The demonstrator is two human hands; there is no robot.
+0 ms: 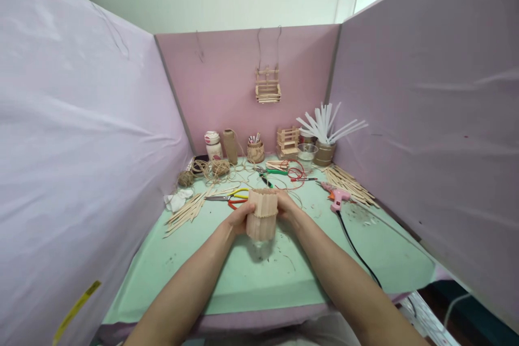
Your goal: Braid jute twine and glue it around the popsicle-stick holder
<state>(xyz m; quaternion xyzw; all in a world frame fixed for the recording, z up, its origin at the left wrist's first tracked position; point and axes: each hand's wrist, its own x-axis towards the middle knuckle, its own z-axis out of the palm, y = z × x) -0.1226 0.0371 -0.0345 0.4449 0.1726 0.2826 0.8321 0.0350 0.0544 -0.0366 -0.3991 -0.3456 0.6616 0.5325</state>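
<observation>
A round cup-shaped holder made of wooden craft sticks point(261, 215) is held upright above the green table point(227, 275), near its middle. My left hand point(238, 219) wraps its fingers round the holder's left side. My right hand point(287, 207) grips the right side, mostly hidden behind the holder. Both forearms reach in from the bottom edge.
A pink glue gun point(336, 198) with a black cord lies to the right, scissors point(227, 198) and loose sticks point(186, 211) to the left. Twine, jars, stick crates, a plastic cup and a pot of white sticks point(324, 143) line the back. Pink partition walls enclose three sides.
</observation>
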